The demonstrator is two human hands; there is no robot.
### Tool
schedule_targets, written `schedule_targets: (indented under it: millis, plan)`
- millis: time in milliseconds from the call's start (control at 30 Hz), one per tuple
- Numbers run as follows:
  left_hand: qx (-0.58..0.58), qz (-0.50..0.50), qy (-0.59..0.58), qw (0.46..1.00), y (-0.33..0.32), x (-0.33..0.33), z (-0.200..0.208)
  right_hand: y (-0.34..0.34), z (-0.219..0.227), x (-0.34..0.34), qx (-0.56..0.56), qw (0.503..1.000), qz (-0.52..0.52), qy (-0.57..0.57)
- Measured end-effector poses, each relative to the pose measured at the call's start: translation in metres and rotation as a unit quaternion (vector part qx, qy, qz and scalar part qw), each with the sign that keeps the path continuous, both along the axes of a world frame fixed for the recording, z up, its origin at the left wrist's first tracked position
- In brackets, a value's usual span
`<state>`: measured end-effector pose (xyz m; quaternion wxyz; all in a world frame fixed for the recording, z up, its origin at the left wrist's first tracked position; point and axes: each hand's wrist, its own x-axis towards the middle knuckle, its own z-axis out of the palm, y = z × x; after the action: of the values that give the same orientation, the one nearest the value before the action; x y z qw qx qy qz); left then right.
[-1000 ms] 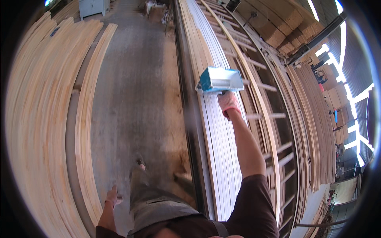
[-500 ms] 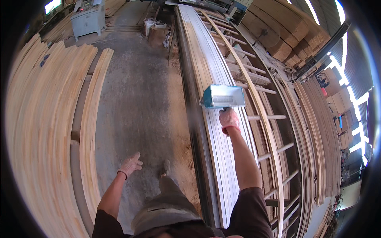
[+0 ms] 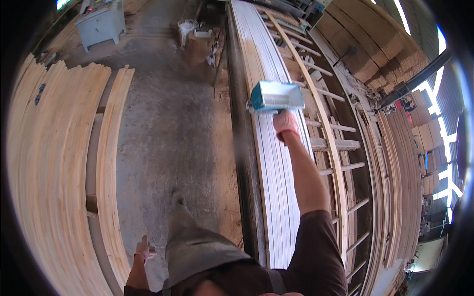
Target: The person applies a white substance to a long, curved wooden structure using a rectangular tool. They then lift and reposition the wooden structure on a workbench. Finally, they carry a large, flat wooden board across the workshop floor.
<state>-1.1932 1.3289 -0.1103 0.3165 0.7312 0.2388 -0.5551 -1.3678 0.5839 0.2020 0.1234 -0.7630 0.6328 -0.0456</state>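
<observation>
A blue-and-white box-shaped tool is gripped by its handle in the right hand, gloved and closed, at the end of an outstretched arm, above a run of white-coated boards. The tool is set just beyond the knuckles, its open top tipped toward the wearer and its longer side laid across the boards; whether its underside is touching them is hidden. The boards' long axis is stretched away from the body toward the top of the view, leaning slightly left, so that the tool's width is held roughly square to their length. Beyond the tool, on the boards' left side, a strip of bare wood is shown beside the white. The tool is far nearer to the right hand than to the left hand, which is hung low over the grey floor, well apart from the boards, with fingers loosely spread and nothing seen in its grasp, though its palm cannot be made out. That hand is nearest to a narrow row of planks at the wearer's left. To the right of the coated boards, a slatted rack is crossed lengthwise by one long loose board. No label or lettering can be read on the tool or boards.
</observation>
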Motion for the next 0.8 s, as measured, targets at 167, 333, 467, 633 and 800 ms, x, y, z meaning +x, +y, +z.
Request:
schedule_targets:
  millis: [167, 333, 467, 633, 800]
  plan:
    - [-0.085, -0.053, -0.051, 0.994, -0.18, 0.136, -0.011, -0.136, -0.001, 0.11, -0.005, 1.0, 0.008, 0.007]
    - [-0.219, -0.049, -0.099, 0.969, -0.429, 0.264, 0.042, -0.272, 0.004, 0.223, 0.005, 1.0, 0.001, -0.018]
    - [-0.246, -0.069, -0.11, 0.961, -0.569, 0.341, 0.06, -0.397, -0.002, 0.32, -0.039, 0.999, 0.02, -0.019]
    - [-0.268, -0.154, -0.17, 0.936, -0.612, 0.372, 0.03, -0.533, -0.013, 0.419, -0.043, 0.998, 0.02, -0.028]
    - [-0.17, -0.067, -0.053, 0.982, -0.622, 0.377, 0.045, -0.612, -0.019, 0.463, -0.013, 0.993, 0.069, -0.09]
